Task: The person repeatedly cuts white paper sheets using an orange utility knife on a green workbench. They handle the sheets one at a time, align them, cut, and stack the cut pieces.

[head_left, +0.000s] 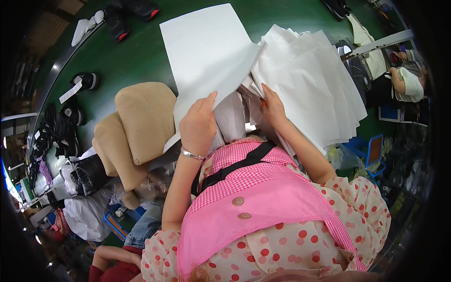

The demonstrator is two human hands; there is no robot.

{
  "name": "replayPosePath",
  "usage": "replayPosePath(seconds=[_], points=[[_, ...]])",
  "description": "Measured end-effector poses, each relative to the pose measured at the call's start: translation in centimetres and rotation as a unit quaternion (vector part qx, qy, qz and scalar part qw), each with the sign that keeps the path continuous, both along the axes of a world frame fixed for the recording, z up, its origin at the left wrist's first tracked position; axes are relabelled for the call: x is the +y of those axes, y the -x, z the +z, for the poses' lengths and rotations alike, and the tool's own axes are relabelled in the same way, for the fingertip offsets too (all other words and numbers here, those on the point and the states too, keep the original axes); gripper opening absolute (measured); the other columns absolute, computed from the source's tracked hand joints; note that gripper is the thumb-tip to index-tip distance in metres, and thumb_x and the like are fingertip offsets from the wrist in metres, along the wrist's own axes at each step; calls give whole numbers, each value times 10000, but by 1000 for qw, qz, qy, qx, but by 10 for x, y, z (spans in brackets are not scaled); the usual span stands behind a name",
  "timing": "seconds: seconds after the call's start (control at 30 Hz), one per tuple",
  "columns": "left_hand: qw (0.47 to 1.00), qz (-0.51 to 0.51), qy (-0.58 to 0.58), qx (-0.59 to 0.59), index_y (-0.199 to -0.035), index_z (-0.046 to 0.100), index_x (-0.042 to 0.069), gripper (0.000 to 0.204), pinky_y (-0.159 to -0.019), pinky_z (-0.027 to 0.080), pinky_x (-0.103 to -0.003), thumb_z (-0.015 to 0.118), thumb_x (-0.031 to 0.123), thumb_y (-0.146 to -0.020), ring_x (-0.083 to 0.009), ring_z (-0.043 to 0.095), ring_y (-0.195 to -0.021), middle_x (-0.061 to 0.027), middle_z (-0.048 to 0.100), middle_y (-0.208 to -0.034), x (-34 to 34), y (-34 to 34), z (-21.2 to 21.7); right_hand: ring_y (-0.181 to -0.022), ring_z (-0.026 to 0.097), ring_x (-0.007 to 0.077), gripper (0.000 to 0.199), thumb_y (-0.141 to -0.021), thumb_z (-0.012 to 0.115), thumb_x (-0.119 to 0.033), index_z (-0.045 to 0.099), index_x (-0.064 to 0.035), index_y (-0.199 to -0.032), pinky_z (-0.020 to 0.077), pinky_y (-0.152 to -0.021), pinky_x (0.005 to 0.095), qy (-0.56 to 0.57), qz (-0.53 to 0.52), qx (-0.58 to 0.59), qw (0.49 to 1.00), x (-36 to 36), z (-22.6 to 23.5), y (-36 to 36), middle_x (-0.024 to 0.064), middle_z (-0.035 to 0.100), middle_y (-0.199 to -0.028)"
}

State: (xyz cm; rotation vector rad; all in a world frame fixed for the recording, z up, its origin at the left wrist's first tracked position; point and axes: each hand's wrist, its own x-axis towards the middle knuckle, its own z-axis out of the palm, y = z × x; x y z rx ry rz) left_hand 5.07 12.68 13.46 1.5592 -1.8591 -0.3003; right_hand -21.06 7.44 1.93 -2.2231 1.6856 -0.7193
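Observation:
A large white sheet of paper (206,51) lies over the green table, its right side lifted and curving. My left hand (198,124), with a silver bracelet at the wrist, is closed at the sheet's near part, fingers together on top and the thumb hidden. The sheet's near left corner curls beside that wrist. My right hand (273,107) pinches layered paper edges at the left side of a fanned stack of white paper (305,80). Something small and orange shows at its fingers. Grey-white wrapped items (230,117) lie between my hands, partly covered.
Several tan padded forms (145,122) are piled left of the sheet. Black shoes (87,81) stand along the table's left edge, others at the far side. A pale metal bar (380,44) crosses at the right, near another person's arm (398,82). Someone in jeans (145,225) sits lower left.

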Motion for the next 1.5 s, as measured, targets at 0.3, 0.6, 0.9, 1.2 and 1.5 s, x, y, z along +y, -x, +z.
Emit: replayPosePath(seconds=[0.3, 0.6, 0.9, 1.2, 1.5], points=[[995, 80, 21, 54, -1241, 608, 127, 453, -656, 515, -395, 567, -14, -813, -303, 643, -794, -102, 659, -963, -11, 1, -10, -936, 585, 173, 396, -928, 552, -37, 532, -27, -1323, 455, -841, 260, -89, -84, -187, 975, -1, 38, 50, 87, 661, -1069], [997, -9, 80, -14, -1244, 600, 95, 510, -720, 538, -363, 576, -50, -756, -278, 640, -881, -112, 652, -1034, 2, 14, -10, -1228, 475, 401, 628, -709, 576, 93, 495, 6, -1326, 394, -1047, 407, 162, -27, -134, 977, -30, -11, 5, 222, 495, -1353], [978, -175, -106, -48, -1259, 584, 124, 495, -872, 500, -372, 716, 167, -784, -279, 583, -1062, -102, 600, -1176, 42, 13, -59, -1279, 467, 320, 581, -856, 667, -303, 498, -46, -1348, 379, -1070, 407, -173, 76, -302, 934, 12, -38, 15, 209, 521, -1335], [989, -83, -119, -30, -1247, 587, 90, 502, -920, 474, -391, 727, 155, -770, -319, 553, -1106, -122, 576, -1216, 68, -20, -79, -1066, 635, 236, 336, -864, 669, -72, 627, -70, -1197, 529, -843, 330, -25, -111, -122, 986, 9, 61, 109, 111, 663, -1134], [965, 215, -104, 109, -1240, 576, 50, 362, -944, 446, -417, 612, 106, -884, -355, 543, -1114, -173, 570, -1195, 109, -44, -85, -1100, 541, 271, 413, -750, 766, -246, 638, -87, -1109, 413, -955, 398, 2, 297, -25, 955, 16, 45, -88, 72, 613, -1136]])
